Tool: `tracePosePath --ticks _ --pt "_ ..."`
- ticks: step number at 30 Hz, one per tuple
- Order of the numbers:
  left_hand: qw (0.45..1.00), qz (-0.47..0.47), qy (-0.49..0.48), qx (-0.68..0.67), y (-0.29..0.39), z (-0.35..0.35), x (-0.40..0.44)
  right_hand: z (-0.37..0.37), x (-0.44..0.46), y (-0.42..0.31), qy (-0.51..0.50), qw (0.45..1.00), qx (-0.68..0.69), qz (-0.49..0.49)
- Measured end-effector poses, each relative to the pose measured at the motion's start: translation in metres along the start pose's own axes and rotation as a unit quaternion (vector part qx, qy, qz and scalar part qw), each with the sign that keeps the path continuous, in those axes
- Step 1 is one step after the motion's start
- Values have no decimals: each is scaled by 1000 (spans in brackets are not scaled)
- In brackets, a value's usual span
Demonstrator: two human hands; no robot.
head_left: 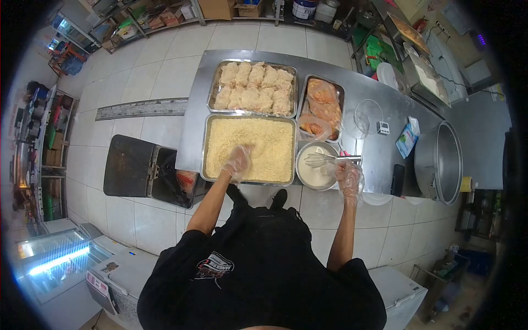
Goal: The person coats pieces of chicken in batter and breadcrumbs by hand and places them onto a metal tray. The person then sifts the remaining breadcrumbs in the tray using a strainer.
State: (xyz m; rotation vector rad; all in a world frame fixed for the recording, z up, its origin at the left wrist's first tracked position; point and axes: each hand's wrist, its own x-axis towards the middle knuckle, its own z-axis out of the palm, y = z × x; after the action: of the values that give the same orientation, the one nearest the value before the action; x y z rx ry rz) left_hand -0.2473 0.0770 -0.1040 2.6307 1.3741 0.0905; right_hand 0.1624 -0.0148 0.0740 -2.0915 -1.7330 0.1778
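Observation:
My left hand (238, 162), in a clear plastic glove, reaches into a metal tray of pale yellow breadcrumbs (269, 148). Its fingertips are partly buried, so what they touch is hidden. At the right rim of a steel bowl of creamy white batter (317, 179) is my gloved right hand (349, 179), fingers curled together. Whatever those fingers may hold cannot be made out. A wire whisk (316, 160) rests in the batter, its handle over the rim just beyond that hand. Behind the crumbs stands a tray of crumb-coated pieces (254, 85). Orange marinated meat (323, 102) fills a smaller tray.
The steel table (379, 159) also carries a wire strainer (363, 121), a small white timer (383, 127), a blue-green packet (407, 138), a black object (397, 180) and a large pot (440, 162). An open black bin (129, 165) stands left of the table.

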Motion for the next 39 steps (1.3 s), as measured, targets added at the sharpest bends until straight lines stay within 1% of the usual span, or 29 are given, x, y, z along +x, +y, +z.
tracePosePath --ticks 1,3,5,6,8,9,11,12,13,14,16,17,18,19,20,21,24,25,26,27,29,30,32,33,34,35,36,38,39 --pt "998 40 -53 -15 -5 9 -6 -3 1 -10 0 1000 -1 -1" --pt "998 48 -7 -44 -7 10 -13 -13 4 -28 -1 999 28 -24" --pt "997 -39 -21 -65 -2 -25 -27 -24 8 -66 -23 999 22 6" --pt "997 -38 -21 -67 -3 -33 -33 -23 10 -80 -24 999 45 10" --pt "979 -75 -178 72 -7 -44 -44 -21 16 -114 -25 998 65 12" --pt "979 -75 -176 69 -8 -59 -51 -20 21 -135 -33 992 116 -21" --pt "949 -188 -45 -250 -15 -88 -67 -6 31 -167 -42 984 164 -55" --pt "948 -188 -45 -252 -19 -79 -72 11 35 -175 -70 971 220 -59" --pt "914 -191 53 -353 -25 -58 -78 27 39 -183 -98 955 275 -61" --pt "861 -191 149 -447 -30 -39 -84 78 35 -155 -88 963 207 -146" --pt "829 -189 168 -499 -37 -8 -96 179 28 -100 -30 948 68 -310" --pt "812 -188 179 -523 -41 -18 -96 170 14 -111 -176 937 218 -207" --pt "794 -186 190 -547 -44 -29 -97 159 -1 -124 -283 867 408 -36" --pt "802 -220 69 -550 -37 -67 -94 150 -16 -135 -317 787 512 135" --pt "808 -244 -59 -534 -30 -109 -91 166 -28 -144 -310 762 537 185" --pt "774 -257 -81 -573 -29 -94 -90 189 -38 -152 -296 761 539 205" --pt "504 -294 19 -812 -22 -17 -73 236 -61 -179 -195 813 515 188" --pt "504 -290 17 -813 -17 -27 -68 221 -56 -198 -113 670 670 300" --pt "477 -321 83 -814 -11 -38 -59 245 -63 -176 -81 769 620 133" --pt "452 -345 151 -809 -5 -45 -51 256 -64 -162 -79 771 619 131" --pt "457 -312 76 -829 -25 59 -58 262 -70 -147 -236 694 624 270" --pt "461 -293 38 -837 -35 111 -61 257 -68 -160 -235 694 623 272" --pt "760 -262 -63 -592 -23 -1 -47 249 -52 -192 -160 684 659 268" --pt "859 -236 -100 -443 -16 -67 -39 263 -48 -170 -163 684 660 266" --pt "907 -178 -29 -380 -21 -31 -38 290 -44 -130 -115 799 573 142" --pt "944 -129 48 -300 -27 6 -37 306 -38 -109 -63 882 467 11" --pt "973 -10 186 -137 -32 34 -37 294 -31 -118 -67 880 471 8" --pt "976 -53 161 -138 -17 -30 -32 263 -17 -147 7 815 575 68" --pt "976 -90 137 -143 -7 -57 -27 268 -12 -157 4 814 577 67"
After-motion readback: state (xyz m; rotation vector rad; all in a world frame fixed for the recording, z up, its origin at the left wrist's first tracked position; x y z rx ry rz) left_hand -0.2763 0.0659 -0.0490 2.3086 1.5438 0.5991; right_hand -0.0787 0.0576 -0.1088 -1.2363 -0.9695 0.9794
